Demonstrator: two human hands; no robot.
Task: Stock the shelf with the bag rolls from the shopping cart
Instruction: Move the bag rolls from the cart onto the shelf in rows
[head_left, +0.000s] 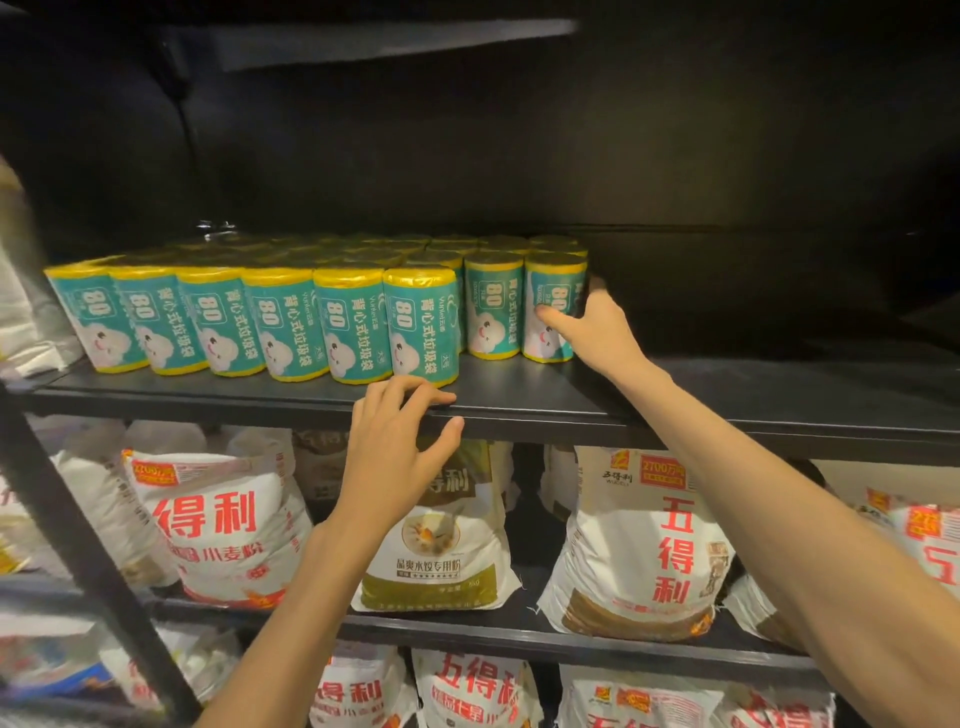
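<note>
Eight teal-labelled bag rolls with yellow ends (291, 322) stand upright along the front of the black metal shelf (519, 400) in the middle of the frame, with more rows of the same rolls packed behind them toward the dark back wall. Six of the front rolls sit close to the shelf's front edge; the two at the right stand slightly further back.

The right hand (597, 327), right of centre in the frame, grips the rightmost teal roll (553, 312): the thumb lies across its label at the front while the fingers (597, 285) wrap round its right side. This roll stands on the shelf, touching its neighbour on the left.

The left hand (397, 447), just below centre, holds nothing. Its fingers are loosely spread and a little bent, their tips resting on the shelf's front lip just below the sixth roll from the left, the thumb against the lip's lower edge.

On the lower shelf (467, 631), across the bottom half of the frame, lie white flour sacks with red lettering (218, 525) and one white sack with an olive-green band (441, 561). More such sacks fill the level below, at the bottom edge.
</note>
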